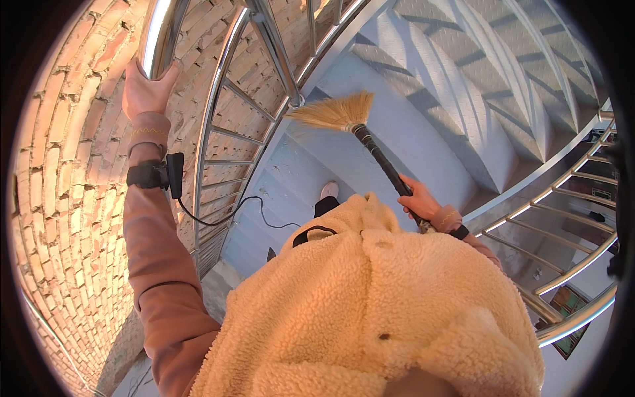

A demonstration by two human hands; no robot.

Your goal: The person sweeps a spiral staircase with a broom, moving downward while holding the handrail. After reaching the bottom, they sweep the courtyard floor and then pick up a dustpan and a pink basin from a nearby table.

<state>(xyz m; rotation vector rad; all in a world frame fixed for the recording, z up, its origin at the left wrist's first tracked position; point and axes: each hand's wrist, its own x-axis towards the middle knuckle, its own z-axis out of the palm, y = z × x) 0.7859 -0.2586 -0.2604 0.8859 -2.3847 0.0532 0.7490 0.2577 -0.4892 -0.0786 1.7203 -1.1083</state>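
My left hand [148,89] is wrapped around a thick polished metal handrail [163,34] at the upper left, beside the brick wall. A black device is strapped to that wrist, and a cable runs from it. In my right hand [420,199] is the dark handle of a straw broom [342,111], right of the middle. Its fanned bristles point up and left, above the grey metal stairs and near the foot of a railing post. Whether they touch the surface I cannot tell.
A brick wall [64,164] fills the left side. Textured metal stair treads [466,69] curve across the upper right. A second metal railing [575,196] bends along the right, with a lower area behind it. My shoe [329,190] rests on a step below the broom.
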